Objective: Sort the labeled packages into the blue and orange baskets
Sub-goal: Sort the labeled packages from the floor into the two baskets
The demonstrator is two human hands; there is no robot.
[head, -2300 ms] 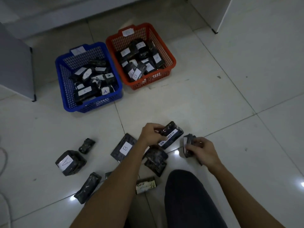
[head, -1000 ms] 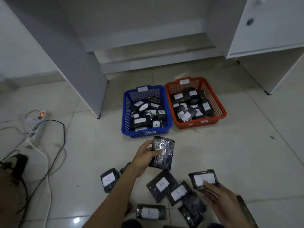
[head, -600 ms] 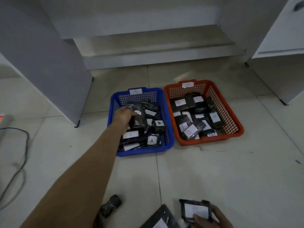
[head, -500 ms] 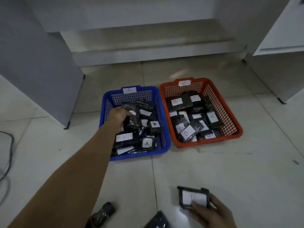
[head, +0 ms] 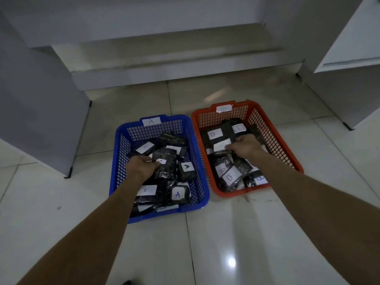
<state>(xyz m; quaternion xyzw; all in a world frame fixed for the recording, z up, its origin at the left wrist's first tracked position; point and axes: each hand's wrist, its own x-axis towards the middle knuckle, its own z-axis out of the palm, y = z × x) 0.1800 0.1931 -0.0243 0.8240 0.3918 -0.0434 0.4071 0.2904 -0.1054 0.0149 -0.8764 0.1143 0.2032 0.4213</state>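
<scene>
Packages are going in two at once: left hand [head: 141, 166] gripping one [head: 166, 165] over the blue basket [head: 117, 182], right hand [head: 245, 146] pinching another [head: 221, 146] in the orange basket [head: 283, 153]; releasing low should be keeping labels up.

Two bare forearms, sleeveless as far as visible, left hand [head: 141, 167] and right hand [head: 245, 145] ungloved, no jewellery showing.

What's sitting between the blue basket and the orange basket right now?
Nothing: in the head view only a narrow strip of bare floor tile separates the blue basket from the orange basket; their near rims stand close but apart.
</scene>
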